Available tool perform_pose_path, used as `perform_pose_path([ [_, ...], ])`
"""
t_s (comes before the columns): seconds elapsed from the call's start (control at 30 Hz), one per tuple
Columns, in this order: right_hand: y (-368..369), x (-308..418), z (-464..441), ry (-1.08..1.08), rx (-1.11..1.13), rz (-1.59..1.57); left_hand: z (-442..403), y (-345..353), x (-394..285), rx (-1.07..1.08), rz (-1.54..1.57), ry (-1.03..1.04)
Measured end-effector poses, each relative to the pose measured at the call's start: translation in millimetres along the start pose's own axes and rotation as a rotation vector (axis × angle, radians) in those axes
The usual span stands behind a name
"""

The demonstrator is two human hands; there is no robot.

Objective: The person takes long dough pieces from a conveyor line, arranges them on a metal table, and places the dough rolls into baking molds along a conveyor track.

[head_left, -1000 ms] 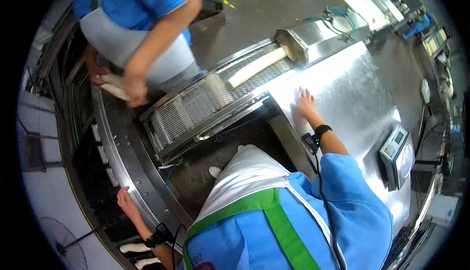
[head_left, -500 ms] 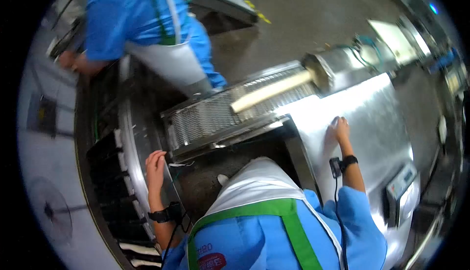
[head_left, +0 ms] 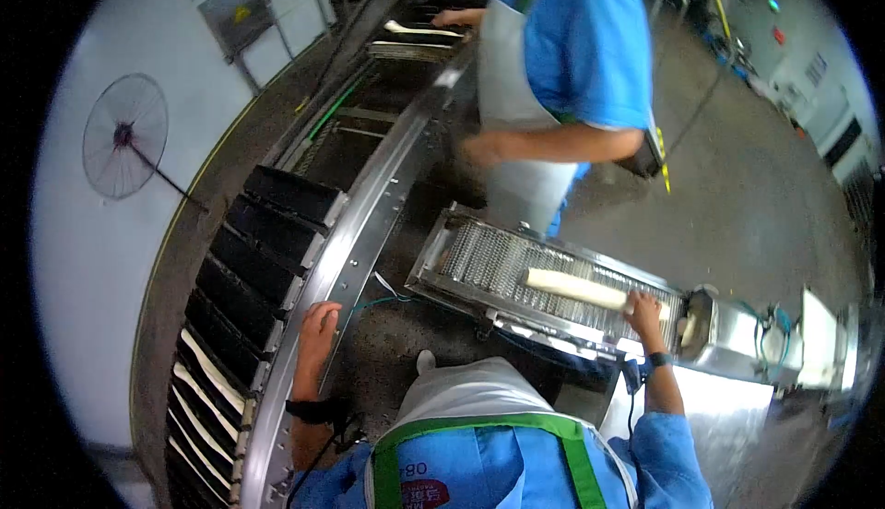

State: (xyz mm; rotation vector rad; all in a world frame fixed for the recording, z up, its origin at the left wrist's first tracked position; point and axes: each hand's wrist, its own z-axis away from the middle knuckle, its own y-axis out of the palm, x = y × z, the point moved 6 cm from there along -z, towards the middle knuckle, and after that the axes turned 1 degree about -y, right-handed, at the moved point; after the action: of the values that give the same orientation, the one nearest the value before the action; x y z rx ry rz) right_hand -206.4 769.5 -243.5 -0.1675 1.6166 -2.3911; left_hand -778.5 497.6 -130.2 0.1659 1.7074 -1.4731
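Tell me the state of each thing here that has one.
Pale roll: lying lengthwise on the mesh belt
Right hand: over the roll, grip unclear
Left hand: fingers bent, at the metal rail
Pale strips: lying in black trays
Fan: spinning or stopped, cannot tell

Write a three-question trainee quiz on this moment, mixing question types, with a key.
1. Where does the pale roll under the wearer's right hand lie? (a) on the floor (b) on the mesh conveyor (c) on the wearer's apron
2. True or false: the wearer's left hand is at the metal rail.
3. Fill in the colour: the pale strips at lower left lie among ____ troughs.
Key: 1 b; 2 true; 3 black.
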Motion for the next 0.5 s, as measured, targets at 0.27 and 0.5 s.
perform_pose_path([
  [0.27,1,88,-28,-0.223,-0.084,-0.011,-2,8,33,-0.02,0.126,-0.087],
  [0.5,27,132,-70,-0.426,-0.007,-0.091,-17,45,61,0.074,0.175,-0.091],
])
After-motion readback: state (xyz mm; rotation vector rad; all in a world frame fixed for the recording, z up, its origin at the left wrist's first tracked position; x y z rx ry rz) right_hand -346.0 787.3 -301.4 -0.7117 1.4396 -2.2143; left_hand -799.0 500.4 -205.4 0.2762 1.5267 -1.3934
